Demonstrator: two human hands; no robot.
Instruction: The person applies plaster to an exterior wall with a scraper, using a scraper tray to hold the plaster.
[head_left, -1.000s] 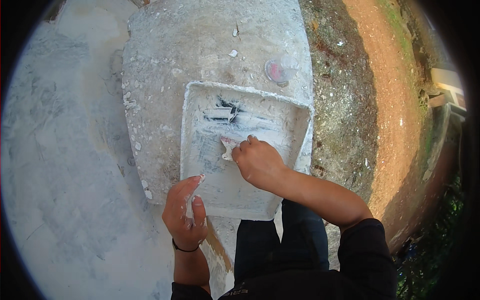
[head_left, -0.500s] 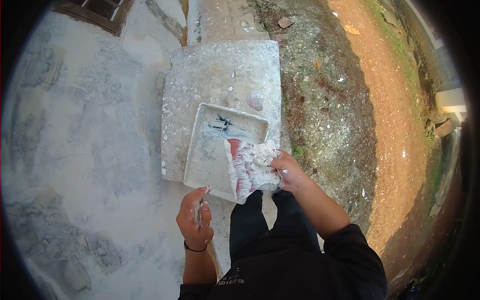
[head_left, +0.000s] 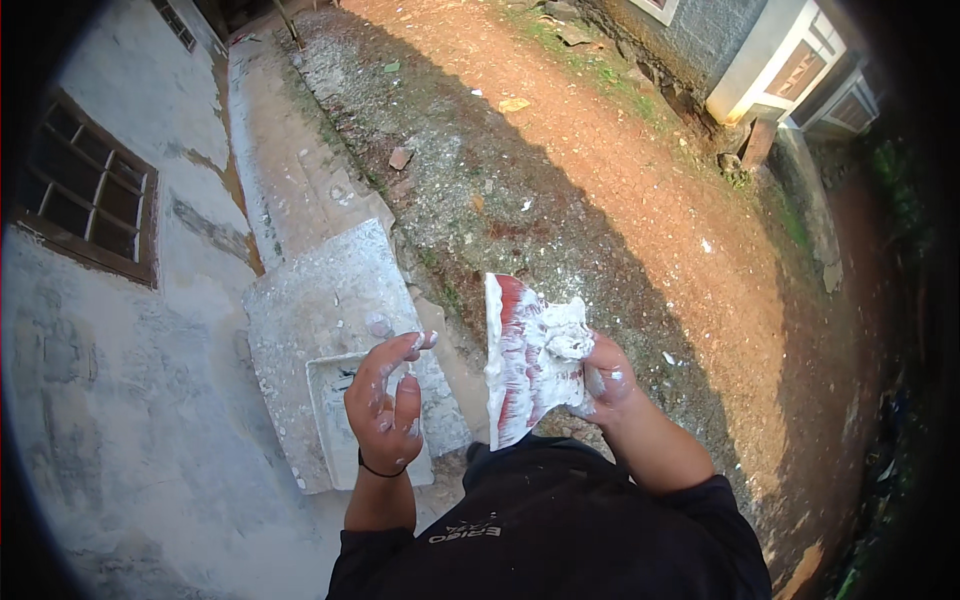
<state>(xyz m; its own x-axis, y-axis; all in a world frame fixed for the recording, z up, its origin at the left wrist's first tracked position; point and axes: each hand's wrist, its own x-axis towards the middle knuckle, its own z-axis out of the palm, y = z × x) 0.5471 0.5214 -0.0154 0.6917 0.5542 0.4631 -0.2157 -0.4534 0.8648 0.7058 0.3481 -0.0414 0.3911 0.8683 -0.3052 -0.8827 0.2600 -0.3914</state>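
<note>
Gripping one wide red spreader (head_left: 525, 365), thickly smeared with white paste, in the right hand (head_left: 607, 385), out in front of the torso and to the right of the tray. Holding the left hand (head_left: 385, 400) open, with curved, white-flecked fingers and one dark band (head_left: 383, 468) at the wrist. Below, partly hidden by that hand, one whitish tray (head_left: 328, 415) on one speckled board (head_left: 285, 315). Beyond the tray, one small round pinkish object (head_left: 378, 325). Farther off, one reddish block (head_left: 401, 158) on the ground and two barred windows (head_left: 95, 190) in the left-hand wall (head_left: 195, 290).
</note>
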